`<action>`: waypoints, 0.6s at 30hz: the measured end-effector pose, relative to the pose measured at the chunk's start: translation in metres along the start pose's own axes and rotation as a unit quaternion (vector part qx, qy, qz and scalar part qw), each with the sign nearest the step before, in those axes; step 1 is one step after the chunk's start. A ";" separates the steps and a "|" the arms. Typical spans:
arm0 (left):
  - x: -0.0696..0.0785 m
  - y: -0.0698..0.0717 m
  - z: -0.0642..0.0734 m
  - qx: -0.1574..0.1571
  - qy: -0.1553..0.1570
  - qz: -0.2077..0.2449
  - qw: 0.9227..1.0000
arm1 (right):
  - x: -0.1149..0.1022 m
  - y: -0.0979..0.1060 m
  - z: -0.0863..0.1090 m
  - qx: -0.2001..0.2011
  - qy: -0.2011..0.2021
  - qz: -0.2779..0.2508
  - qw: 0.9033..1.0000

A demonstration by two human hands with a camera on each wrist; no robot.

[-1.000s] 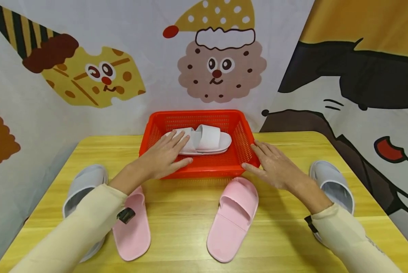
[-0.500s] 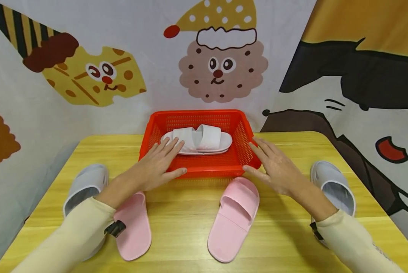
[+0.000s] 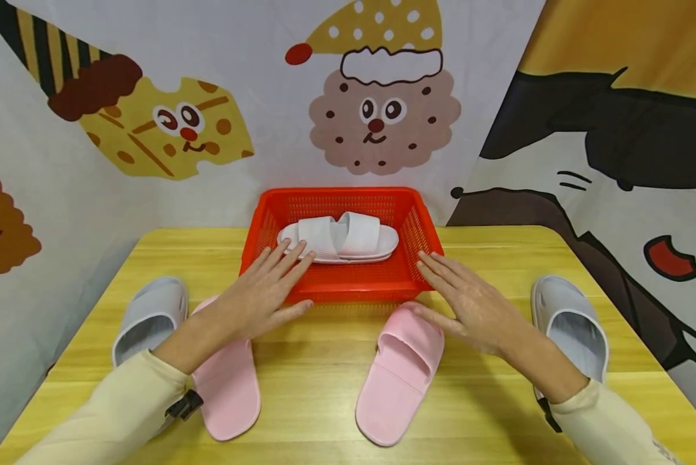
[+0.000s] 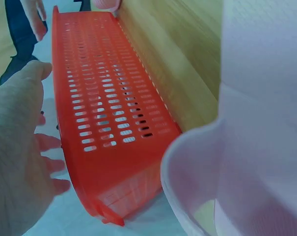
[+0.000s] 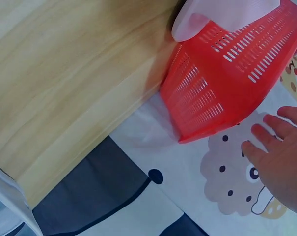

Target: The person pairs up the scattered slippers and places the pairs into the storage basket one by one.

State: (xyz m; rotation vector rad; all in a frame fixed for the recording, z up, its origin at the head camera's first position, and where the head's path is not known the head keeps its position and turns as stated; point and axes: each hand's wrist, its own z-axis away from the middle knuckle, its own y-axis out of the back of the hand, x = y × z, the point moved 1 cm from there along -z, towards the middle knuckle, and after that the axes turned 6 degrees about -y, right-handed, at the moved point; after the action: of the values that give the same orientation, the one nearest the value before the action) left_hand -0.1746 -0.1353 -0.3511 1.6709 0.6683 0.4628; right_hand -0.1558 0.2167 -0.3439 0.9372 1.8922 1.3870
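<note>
A pair of white slippers (image 3: 362, 235) lies inside the red plastic basket (image 3: 348, 294) at the back of the table. My left hand (image 3: 260, 296) hovers at the basket's front left corner, fingers straight and spread, its fingertips overlapping the white slippers in the head view. Above the front right corner, my right hand (image 3: 472, 307) has its fingers extended too. Neither hand holds anything. Under my left forearm is one pink slipper (image 3: 231, 394), partly hidden. The other pink slipper (image 3: 394, 381) lies in front of the basket, its toe near my right thumb.
A grey clog (image 3: 152, 316) stands on the left side of the wooden table (image 3: 307, 387), partly covered by my left sleeve. Another grey clog (image 3: 574, 326) is on the right, behind my right wrist. A cartoon-printed cloth (image 3: 278, 129) hangs behind the table.
My left hand has drawn back from over the white slippers, toward the basket's front left. The right hand has eased slightly back toward me. The basket and footwear stay put.
</note>
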 end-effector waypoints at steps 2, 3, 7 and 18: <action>0.001 0.000 0.002 0.003 -0.013 -0.014 1.000 | -0.001 0.000 0.002 -0.005 0.010 -0.008 1.000; 0.001 0.000 0.002 0.005 -0.020 -0.019 1.000 | -0.002 -0.001 0.003 -0.007 0.017 -0.012 1.000; 0.004 0.001 0.006 0.019 -0.044 -0.022 0.999 | -0.007 -0.001 0.008 -0.005 0.059 -0.034 0.998; 0.014 -0.001 0.012 0.066 -0.144 0.019 0.987 | -0.020 -0.015 0.023 0.007 0.178 -0.057 0.982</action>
State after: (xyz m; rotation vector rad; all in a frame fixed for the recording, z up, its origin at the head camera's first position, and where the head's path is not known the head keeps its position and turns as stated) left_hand -0.1568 -0.1349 -0.3555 1.8328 0.4625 0.2008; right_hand -0.1286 0.2094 -0.3635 0.6032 2.1808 1.5515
